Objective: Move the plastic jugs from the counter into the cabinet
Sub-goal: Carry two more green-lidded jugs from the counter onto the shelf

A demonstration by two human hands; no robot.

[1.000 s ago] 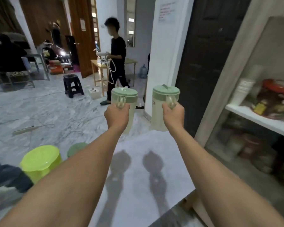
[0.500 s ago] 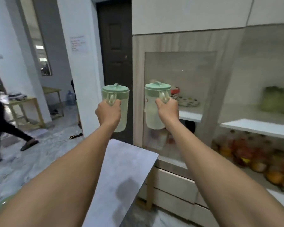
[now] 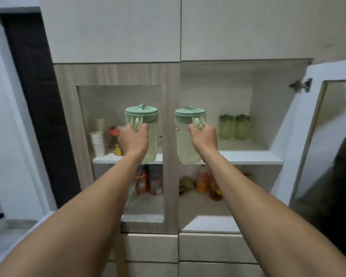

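Before cabinet [image 3: 172, 136] | hands [image 3: 135, 139] hide jug handles | lower-shelf goods [image 3: 148, 182] blurred

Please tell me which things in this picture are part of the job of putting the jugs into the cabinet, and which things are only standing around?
Part of the job:
left jug in the left hand
right jug in the right hand
open cabinet shelf
two green jugs already on it

Only standing around:
paper cups
red-lidded jar
bottles on the lower shelf
dark door
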